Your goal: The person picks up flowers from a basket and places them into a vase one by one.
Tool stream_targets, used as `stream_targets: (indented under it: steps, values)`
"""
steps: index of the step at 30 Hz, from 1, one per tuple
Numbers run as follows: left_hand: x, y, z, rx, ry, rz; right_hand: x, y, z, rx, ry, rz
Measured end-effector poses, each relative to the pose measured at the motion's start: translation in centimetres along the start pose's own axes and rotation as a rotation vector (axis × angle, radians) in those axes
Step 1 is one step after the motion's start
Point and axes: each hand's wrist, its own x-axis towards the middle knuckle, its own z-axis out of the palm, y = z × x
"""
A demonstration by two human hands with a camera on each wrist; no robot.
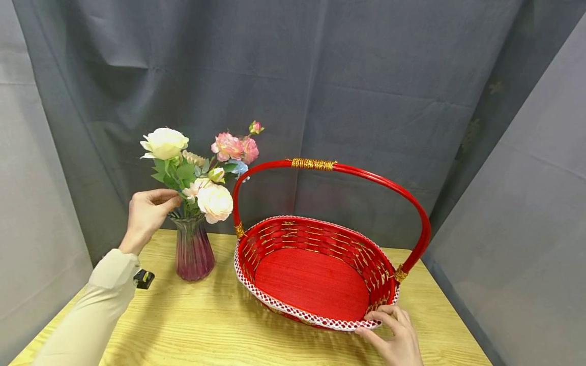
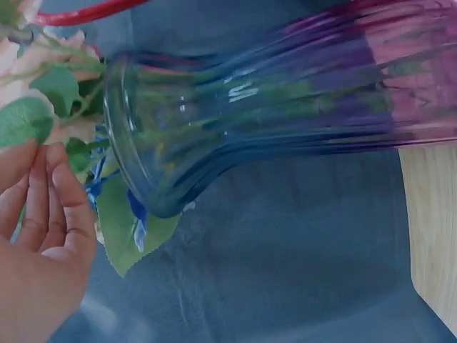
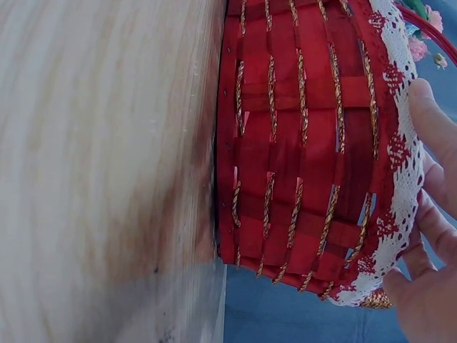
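Flowers, among them a white rose [image 1: 166,144], pink blooms [image 1: 227,147] and a pale peony [image 1: 215,202], stand in a ribbed glass vase [image 1: 194,249] tinted purple. My left hand [image 1: 151,213] is at the vase's mouth, thumb and fingertips pinching among the stems. In the left wrist view its fingertips meet at a green leaf [image 2: 27,120]; the stem itself is mostly hidden. To the right sits a red woven basket [image 1: 311,284] with a tall hoop handle and white lace trim. My right hand [image 1: 396,333] holds the basket's front right rim, thumb outside and fingers over the lace [image 3: 403,136].
Vase and basket stand on a light wooden table [image 1: 197,330], the vase close to the basket's left end. A grey curtain [image 1: 366,101] hangs behind. The red handle [image 1: 389,185] arches high, its left side near the flowers. A black device [image 1: 144,279] sits at my left wrist.
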Motion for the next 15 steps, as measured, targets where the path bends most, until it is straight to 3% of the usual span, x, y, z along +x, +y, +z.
stream_targets:
  steps: [7,15]
  values:
    - [-2.5,0.3,0.5,-0.074,-0.003,-0.005,-0.1,0.1,0.1,0.009,-0.002,0.008]
    - [-5.4,0.0,2.6,-0.149,-0.049,-0.065,0.1,0.2,0.0,0.003,-0.026,0.010]
